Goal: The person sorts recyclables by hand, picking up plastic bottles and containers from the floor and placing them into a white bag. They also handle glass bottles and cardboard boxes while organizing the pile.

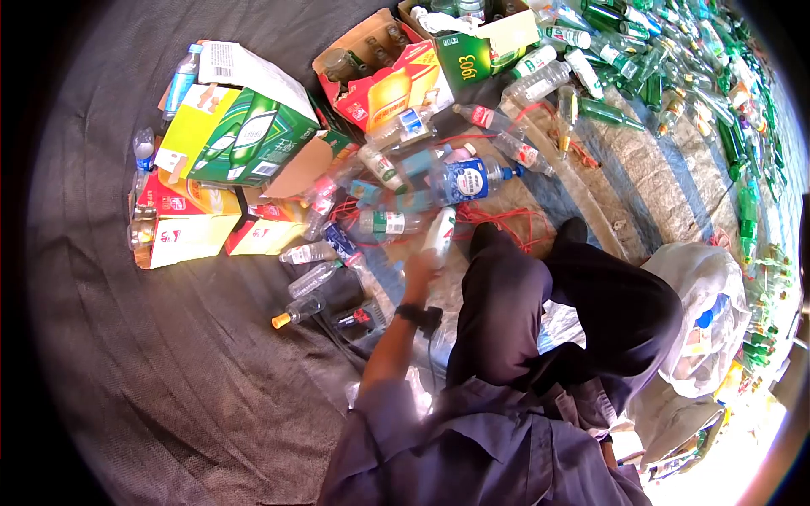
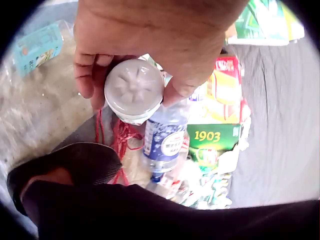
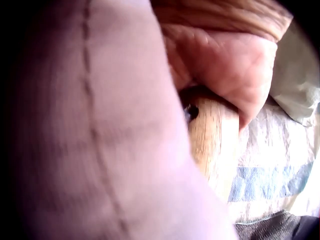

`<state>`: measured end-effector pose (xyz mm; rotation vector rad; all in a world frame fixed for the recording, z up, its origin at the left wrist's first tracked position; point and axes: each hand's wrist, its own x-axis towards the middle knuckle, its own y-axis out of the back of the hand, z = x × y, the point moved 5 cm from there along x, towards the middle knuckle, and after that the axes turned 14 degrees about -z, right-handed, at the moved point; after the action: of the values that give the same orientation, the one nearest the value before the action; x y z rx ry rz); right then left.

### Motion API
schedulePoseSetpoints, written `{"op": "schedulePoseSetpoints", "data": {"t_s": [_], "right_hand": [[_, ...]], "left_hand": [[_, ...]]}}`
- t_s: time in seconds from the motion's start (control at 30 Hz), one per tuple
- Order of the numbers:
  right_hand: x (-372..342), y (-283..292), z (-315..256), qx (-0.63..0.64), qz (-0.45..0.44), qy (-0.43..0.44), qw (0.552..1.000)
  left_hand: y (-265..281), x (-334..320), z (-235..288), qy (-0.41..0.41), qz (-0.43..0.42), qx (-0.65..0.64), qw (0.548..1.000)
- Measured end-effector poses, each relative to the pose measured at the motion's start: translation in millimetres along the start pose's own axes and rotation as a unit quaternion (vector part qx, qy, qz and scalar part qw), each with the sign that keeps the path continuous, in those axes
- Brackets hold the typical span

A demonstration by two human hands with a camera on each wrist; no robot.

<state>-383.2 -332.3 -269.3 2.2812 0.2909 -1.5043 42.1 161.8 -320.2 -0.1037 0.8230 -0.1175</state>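
In the head view my left hand [image 1: 422, 274] holds a whitish plastic bottle [image 1: 440, 236] above the pile of bottles. The left wrist view shows the bottle's ribbed base [image 2: 134, 87], with the thumb on one side and fingers on the other. A large clear bottle with a blue label [image 1: 472, 180] lies just beyond. My right hand [image 3: 225, 65] shows in the right wrist view against a rounded wooden piece [image 3: 216, 140] with a small dark hole. A sleeve [image 3: 115, 130] covers much of that view and its fingers are hidden, so I cannot tell whether they grip the wood.
Cardboard boxes, one green and white [image 1: 245, 139] and one red and yellow [image 1: 392, 88], stand ahead and to the left. Red string [image 1: 506, 228] lies among the bottles. A white plastic bag [image 1: 696, 287] sits to the right. Many green bottles [image 1: 607, 112] spread over the far right.
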Motion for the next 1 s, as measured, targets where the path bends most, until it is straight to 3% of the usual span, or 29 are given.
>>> {"op": "schedulePoseSetpoints", "data": {"t_s": [0.03,0.07,0.1,0.13,0.17,0.2,0.27,0.47,0.53,0.57,0.6,0.63,0.67,0.7,0.73,0.8,0.87,0.93,0.97,1.0], "right_hand": [[2.6,-0.1,-2.1,0.002,0.000,0.005,1.000],[4.8,0.7,-5.4,0.003,0.003,0.010,1.000],[6.3,1.1,-8.7,0.005,0.004,0.017,1.000],[5.1,-0.8,-10.3,0.009,0.007,0.020,1.000],[5.5,1.1,-11.8,0.011,0.012,0.026,1.000],[5.4,3.2,-14.2,0.013,0.016,0.036,0.999],[2.5,7.0,-18.5,0.010,0.029,0.052,0.998],[-35.8,28.4,-12.8,-0.078,0.109,0.125,0.983],[-46.0,42.8,-23.5,-0.112,0.137,0.152,0.972],[-64.3,48.9,-36.1,-0.013,0.154,0.130,0.979],[-78.2,59.1,-59.2,0.086,0.168,0.113,0.976],[-85.4,64.0,-61.1,0.093,0.161,0.114,0.976],[-91.0,69.5,-62.9,0.098,0.151,0.118,0.977],[-102.5,75.8,-71.4,0.106,0.137,0.102,0.980],[-118.6,83.8,-86.3,0.082,0.141,0.100,0.981],[-140.2,94.6,-105.5,0.032,0.141,0.133,0.980],[-168.6,106.6,-126.9,0.082,0.167,0.165,0.969],[-186.5,118.1,-132.7,0.159,0.174,0.159,0.959],[-192.8,119.6,-133.8,0.145,0.181,0.154,0.960],[-201.6,133.1,-134.6,0.186,0.211,0.187,0.941]], "left_hand": [[14.7,1.8,-18.3,-0.003,0.000,0.001,1.000],[34.5,13.9,-35.8,-0.137,0.002,0.100,0.985],[42.7,13.9,-39.0,-0.268,0.003,0.196,0.943],[33.8,-6.8,-18.3,-0.271,-0.001,0.197,0.942],[28.7,-26.1,-7.3,-0.198,-0.018,0.051,0.979],[16.1,-48.0,7.7,-0.117,-0.036,-0.097,0.988],[6.7,-68.1,29.5,-0.097,-0.047,-0.103,0.989],[-19.2,-84.6,101.5,-0.203,-0.119,-0.120,0.964],[-39.9,-104.1,134.6,-0.293,-0.137,-0.078,0.943],[-48.6,-108.6,153.8,-0.326,-0.144,-0.072,0.932],[-61.9,-115.8,173.3,-0.359,-0.146,-0.066,0.920],[-84.7,-129.3,193.5,-0.378,-0.156,-0.035,0.912],[-105.2,-148.2,216.0,-0.400,-0.161,-0.005,0.902],[-141.4,-171.1,239.6,-0.399,-0.235,0.016,0.886],[-159.6,-182.9,251.8,-0.409,-0.218,0.056,0.884],[-221.1,-223.6,278.6,-0.445,-0.268,0.203,0.830],[-280.0,-264.8,279.5,-0.391,-0.305,0.217,0.841],[-321.2,-269.2,269.5,-0.429,-0.355,0.312,0.770],[-329.4,-270.8,268.4,-0.436,-0.381,0.289,0.762],[-370.6,-295.7,260.8,-0.415,-0.388,0.365,0.737]]}}
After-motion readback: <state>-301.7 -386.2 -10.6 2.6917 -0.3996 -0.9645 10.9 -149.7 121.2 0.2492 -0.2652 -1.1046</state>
